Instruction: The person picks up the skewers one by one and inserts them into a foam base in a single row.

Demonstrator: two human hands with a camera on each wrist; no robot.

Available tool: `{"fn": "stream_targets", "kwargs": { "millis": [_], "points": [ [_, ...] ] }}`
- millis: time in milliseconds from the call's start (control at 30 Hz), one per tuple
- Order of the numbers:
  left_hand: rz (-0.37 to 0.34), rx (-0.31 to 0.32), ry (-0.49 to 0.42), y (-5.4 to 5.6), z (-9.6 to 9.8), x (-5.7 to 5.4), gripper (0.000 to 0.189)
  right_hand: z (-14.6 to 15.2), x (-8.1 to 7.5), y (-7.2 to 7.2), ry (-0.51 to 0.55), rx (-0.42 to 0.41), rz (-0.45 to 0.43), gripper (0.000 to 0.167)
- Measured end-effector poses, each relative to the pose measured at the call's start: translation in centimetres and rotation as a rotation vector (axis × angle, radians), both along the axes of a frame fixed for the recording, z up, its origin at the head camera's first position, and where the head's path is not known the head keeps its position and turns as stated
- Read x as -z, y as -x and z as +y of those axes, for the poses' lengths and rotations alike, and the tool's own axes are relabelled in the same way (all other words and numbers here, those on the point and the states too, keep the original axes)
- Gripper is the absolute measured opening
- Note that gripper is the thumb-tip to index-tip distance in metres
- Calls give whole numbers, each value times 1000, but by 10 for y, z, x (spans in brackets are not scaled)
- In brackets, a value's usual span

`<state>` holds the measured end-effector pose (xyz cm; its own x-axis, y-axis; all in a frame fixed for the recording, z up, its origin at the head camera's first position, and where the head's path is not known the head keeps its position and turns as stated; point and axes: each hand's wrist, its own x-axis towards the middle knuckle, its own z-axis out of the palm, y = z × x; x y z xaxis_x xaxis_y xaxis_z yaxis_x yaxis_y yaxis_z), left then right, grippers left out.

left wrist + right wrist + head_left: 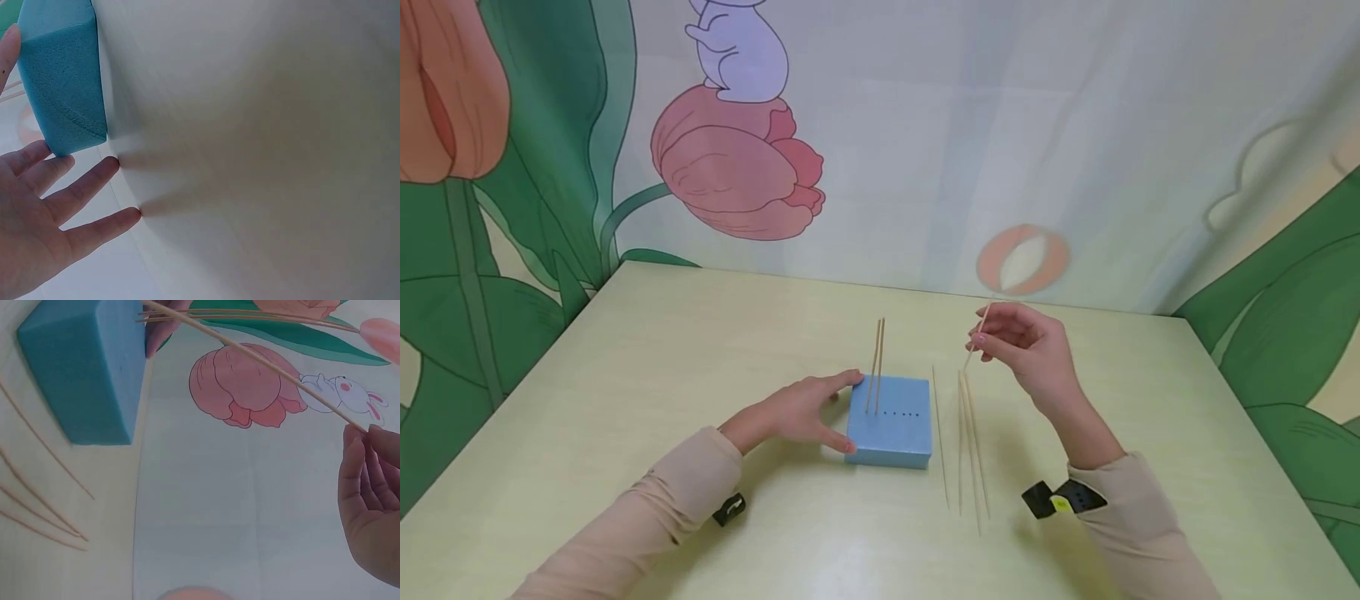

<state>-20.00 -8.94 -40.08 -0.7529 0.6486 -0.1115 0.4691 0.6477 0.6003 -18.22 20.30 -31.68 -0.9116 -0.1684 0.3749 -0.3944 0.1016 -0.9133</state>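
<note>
Pinching slender pale stick [281,372] in right fingers [353,453], left fingers [84,190] wide against blue block [891,435]

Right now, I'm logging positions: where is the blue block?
In the head view, the blue block sits near centre, touching the left hand, with loose sticks to its right.

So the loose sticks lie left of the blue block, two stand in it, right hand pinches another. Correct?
Not quite: the loose sticks lie right of the blue block, as the head view shows. Two sticks do stand in it, and the right hand pinches another stick.
</note>
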Motion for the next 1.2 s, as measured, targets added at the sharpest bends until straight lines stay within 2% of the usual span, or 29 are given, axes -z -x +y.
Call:
{"fn": "stream_targets", "kwargs": {
  "millis": [267, 467, 700, 1033, 1200],
  "points": [
    [16, 7, 6, 0, 0, 1, 97, -26, -8, -2, 58, -19, 126, 22],
    [14, 4, 5, 0, 0, 2, 96, -45, -6, -2, 29, -18, 218, 14],
    [8, 3, -2, 0, 0, 1, 96, -59, -1, -1, 1, -15, 261, 14],
    [0, 1, -2, 0, -1, 0, 98, -68, 7, 0, -65, -70, 356, 14],
    [0, 10, -9, 1, -1, 0, 97, -71, 12, 0, -102, -71, 364, 12]
  ]
}}
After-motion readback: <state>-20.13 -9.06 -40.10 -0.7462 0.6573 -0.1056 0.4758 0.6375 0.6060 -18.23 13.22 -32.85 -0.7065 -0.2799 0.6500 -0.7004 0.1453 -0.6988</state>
